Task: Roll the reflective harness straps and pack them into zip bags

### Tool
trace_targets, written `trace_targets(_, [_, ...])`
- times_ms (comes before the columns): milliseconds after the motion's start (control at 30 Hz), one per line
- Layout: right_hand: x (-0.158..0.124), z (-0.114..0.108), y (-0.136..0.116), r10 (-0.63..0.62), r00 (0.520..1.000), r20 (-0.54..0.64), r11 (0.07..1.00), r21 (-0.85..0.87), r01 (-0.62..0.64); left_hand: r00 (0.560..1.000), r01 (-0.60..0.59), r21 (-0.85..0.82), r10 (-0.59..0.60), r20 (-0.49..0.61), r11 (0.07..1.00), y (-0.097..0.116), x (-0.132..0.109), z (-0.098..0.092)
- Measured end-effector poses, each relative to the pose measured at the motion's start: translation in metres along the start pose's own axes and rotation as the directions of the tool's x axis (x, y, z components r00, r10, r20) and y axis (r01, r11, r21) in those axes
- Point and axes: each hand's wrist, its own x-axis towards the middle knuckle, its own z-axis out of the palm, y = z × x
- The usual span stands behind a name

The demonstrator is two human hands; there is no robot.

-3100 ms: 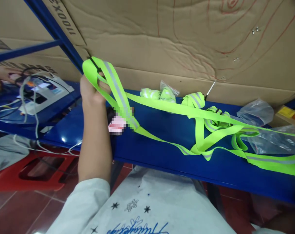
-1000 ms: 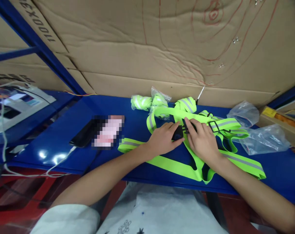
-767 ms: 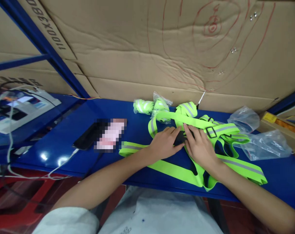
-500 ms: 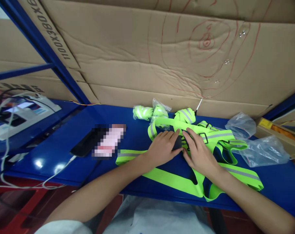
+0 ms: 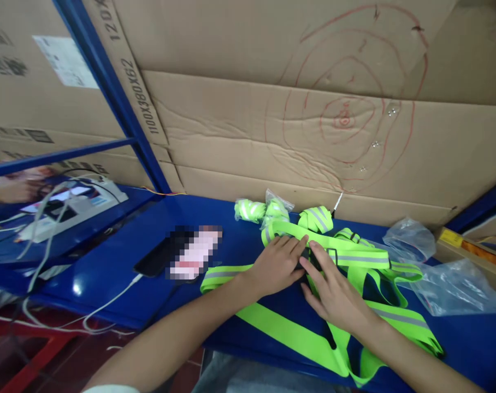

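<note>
Both hands now meet over the lime reflective straps (image 5: 289, 337); in the frame from about three seconds back, the left hand (image 5: 277, 267) is off to the left with a loop of strap raised and the right hand (image 5: 340, 303) isn't visible. Straps lie on the blue table (image 5: 236, 246), right of the phone (image 5: 152, 257), tangled and partly under both hands. Left fingers sit together, index and thumb closed on the black buckle (image 5: 306, 255), as far as I can judge. Right fingers are spread beside it, thumb apart; can't tell if they actually grip anything. Step in hand reads as working that buckle. To do it well: keep the left pinch on the buckle body, bring the right thumb and index to its other end, keep both ends in line and flat, no twist in the webbing. Keep fingertips off the sides, where latches would likely be. Watch the black slider (image 5: 334, 256) just right: don't drag the webbing through it. Clear nearby loops first, since loose strap could snag between the ends.
</note>
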Motion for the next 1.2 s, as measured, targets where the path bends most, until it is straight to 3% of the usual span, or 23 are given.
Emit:
trace_targets(267, [-0.001,0.003,0.002,-0.008,1.0,0.008,0.994,-0.112,0.009,0.982,-0.163,0.036,0.165,-0.087,0.986,0.002,-0.001,0.013])
trace_targets(500, [-0.004,0.007,0.005,-0.032,0.999,0.007,0.992,-0.122,0.032,0.958,-0.269,0.055,0.273,-0.087,0.961,0.0,-0.002,0.014])
trace_targets(633, [-0.008,0.012,0.006,-0.032,0.999,-0.032,0.999,-0.041,0.031,0.954,-0.297,-0.092,0.293,-0.056,0.95,-0.004,-0.003,0.011])
trace_targets(733, [-0.005,0.01,0.008,0.092,0.994,-0.058,0.983,0.163,-0.081,0.969,-0.247,-0.336,0.233,-0.082,0.909,-0.007,-0.003,0.002])
trace_targets(867, [-0.003,0.0,0.016,0.295,0.955,-0.033,0.857,0.452,-0.249,0.99,-0.139,-0.701,0.09,-0.106,0.699,-0.008,-0.004,-0.019])
trace_targets(1033, [-0.009,-0.008,0.032,0.278,0.934,0.224,0.658,0.664,-0.355,0.999,-0.044,-0.873,0.031,-0.033,0.486,-0.011,-0.006,-0.033])
trace_targets(1200, [0.0,-0.016,0.027,0.261,0.878,0.401,0.338,0.814,-0.472,0.995,0.089,-0.968,0.013,0.095,0.235,-0.017,-0.001,-0.026])
